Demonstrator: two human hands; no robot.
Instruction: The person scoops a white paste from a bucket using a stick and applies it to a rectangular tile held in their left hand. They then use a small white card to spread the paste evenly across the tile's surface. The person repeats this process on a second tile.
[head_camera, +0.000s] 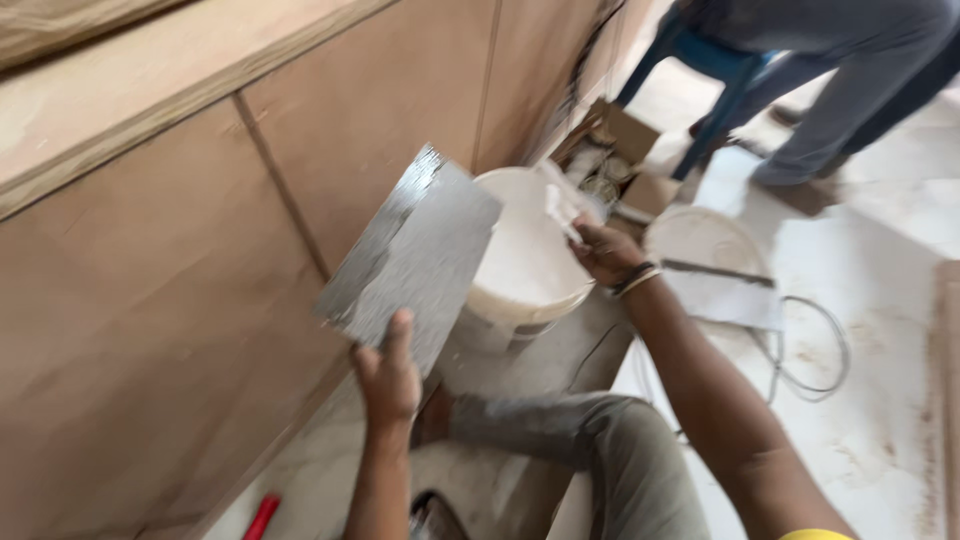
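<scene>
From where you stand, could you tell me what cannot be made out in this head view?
- White tool in the right hand: motion blur hides its shape over the white bucket.
- Left hand: its fingers lie behind the grey flat plate, so the grip is unseen.
- Cardboard box: contents blurred and small.
- Seated person: cut off by the top edge.
- Red object: cut by the bottom edge.

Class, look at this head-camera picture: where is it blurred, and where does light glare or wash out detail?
Head view: motion blur smears the whole frame, worst on the right hand and its white-coated tool over the bucket; the metal plate in the left hand shows grey sheen; the white floor is washed out.
</scene>
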